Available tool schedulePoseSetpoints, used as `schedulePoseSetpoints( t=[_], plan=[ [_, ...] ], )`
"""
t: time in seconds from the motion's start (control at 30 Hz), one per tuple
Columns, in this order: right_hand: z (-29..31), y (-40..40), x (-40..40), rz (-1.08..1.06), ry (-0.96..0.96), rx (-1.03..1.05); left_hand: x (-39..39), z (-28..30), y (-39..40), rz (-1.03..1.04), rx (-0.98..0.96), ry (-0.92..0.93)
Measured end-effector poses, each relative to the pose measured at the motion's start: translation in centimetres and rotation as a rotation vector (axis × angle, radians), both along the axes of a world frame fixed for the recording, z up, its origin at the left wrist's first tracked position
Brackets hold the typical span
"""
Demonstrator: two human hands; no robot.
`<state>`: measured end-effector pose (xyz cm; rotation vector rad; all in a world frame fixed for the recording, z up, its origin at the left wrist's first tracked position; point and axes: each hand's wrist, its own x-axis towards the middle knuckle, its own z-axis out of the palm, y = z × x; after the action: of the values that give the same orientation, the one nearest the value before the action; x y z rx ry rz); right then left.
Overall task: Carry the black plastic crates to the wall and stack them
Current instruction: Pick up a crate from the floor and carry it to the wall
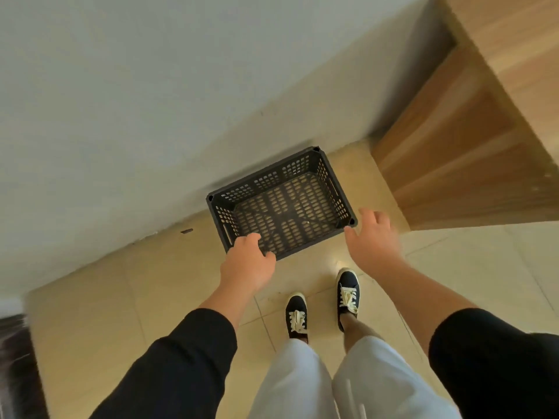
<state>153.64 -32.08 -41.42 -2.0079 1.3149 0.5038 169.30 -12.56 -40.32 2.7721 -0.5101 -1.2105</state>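
One black perforated plastic crate (pixel 281 204) stands on the tiled floor, its long side against the pale wall (pixel 136 95). It is empty and upright. My left hand (pixel 248 261) hovers over the crate's near left corner, fingers curled loosely, and I cannot tell if it touches the rim. My right hand (pixel 373 237) is spread open just right of the crate's near right corner, holding nothing.
A wooden cabinet or door panel (pixel 462 146) stands at the right of the crate, leaving a narrow strip of floor between. My two feet in dark sneakers (pixel 348 294) stand just behind the crate. A dark object (pixel 15 364) sits at the lower left edge.
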Motion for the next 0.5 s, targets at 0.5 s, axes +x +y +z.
schedulePoseSetpoints(
  t=[0.5],
  plan=[
    [20.0, 7.5, -12.5, -0.33, -0.01, -0.202, -7.4, 16.8, -5.0, -0.543, -0.233, 0.005]
  ],
)
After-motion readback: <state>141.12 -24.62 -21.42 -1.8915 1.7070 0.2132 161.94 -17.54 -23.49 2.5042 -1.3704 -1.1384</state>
